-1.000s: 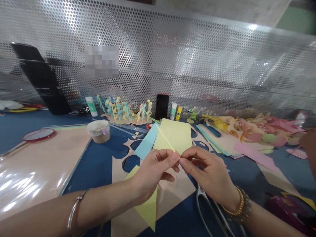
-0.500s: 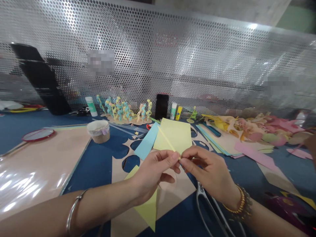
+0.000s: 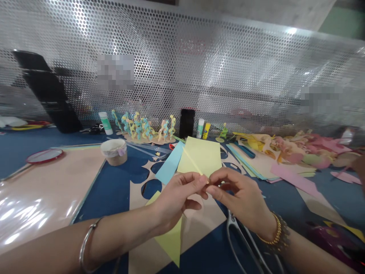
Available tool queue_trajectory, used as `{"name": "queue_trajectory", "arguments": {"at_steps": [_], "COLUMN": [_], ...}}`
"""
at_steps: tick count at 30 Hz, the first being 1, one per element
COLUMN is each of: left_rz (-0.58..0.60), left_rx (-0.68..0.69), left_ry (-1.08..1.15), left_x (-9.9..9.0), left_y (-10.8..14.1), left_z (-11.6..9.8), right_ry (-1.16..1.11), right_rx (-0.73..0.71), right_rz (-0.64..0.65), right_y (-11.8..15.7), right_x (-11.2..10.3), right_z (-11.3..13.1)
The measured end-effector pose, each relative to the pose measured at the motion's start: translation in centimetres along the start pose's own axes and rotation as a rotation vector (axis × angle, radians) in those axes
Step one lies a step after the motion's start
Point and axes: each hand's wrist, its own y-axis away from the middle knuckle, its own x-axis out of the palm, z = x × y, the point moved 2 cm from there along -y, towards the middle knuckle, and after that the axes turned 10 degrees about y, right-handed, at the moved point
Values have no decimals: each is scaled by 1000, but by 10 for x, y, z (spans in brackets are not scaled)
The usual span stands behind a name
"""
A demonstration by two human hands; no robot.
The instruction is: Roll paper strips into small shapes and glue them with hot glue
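Between thumb and forefinger, my left hand [image 3: 182, 198] pinches a thin yellow paper strip [image 3: 192, 160], which slants up and away to the left. At the strip's near end, the fingertips of my right hand [image 3: 239, 198] close in and touch my left fingertips; the very end is hidden by them. Beyond the strip lies a yellow paper sheet [image 3: 203, 152], with a blue paper piece [image 3: 170, 163] to its left. Under my forearms is a beige cut-out sheet [image 3: 196, 236] with a yellow paper scrap [image 3: 172, 243]. Metal scissors [image 3: 242, 239] lie below my right hand.
A paper-wrapped tub [image 3: 114, 152] and a plastic-covered beige stack [image 3: 65, 179] are on the left. Behind stand curled paper figures [image 3: 142, 127], a phone [image 3: 187, 122] and glue sticks [image 3: 200, 128]. Coloured scraps [image 3: 302, 148] heap at right, before a perforated metal panel [image 3: 199, 68].
My right thumb and forefinger have shifted slightly at the strip's end and show a wider gap. My left hand keeps its pinch, nearly still.
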Motion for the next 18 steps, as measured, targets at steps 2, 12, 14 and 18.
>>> {"name": "queue_trajectory", "arguments": {"at_steps": [2,12,14,18], "left_rz": [4,17,35,37], "left_rx": [-11,-6,10,23], "left_ry": [4,-46,-58,-79], "left_x": [0,-1,0,3], "left_y": [0,1,2,2], "left_z": [0,0,-2,-7], "right_ry": [-5,-4,-64,-189], "right_rx": [9,-27,-60,-28], "right_rz": [-6,-33,-17,49], "right_y": [0,-1,-2,-5], "right_x": [0,0,-1,-5], "right_z": [-1,-3,-6,-8]}}
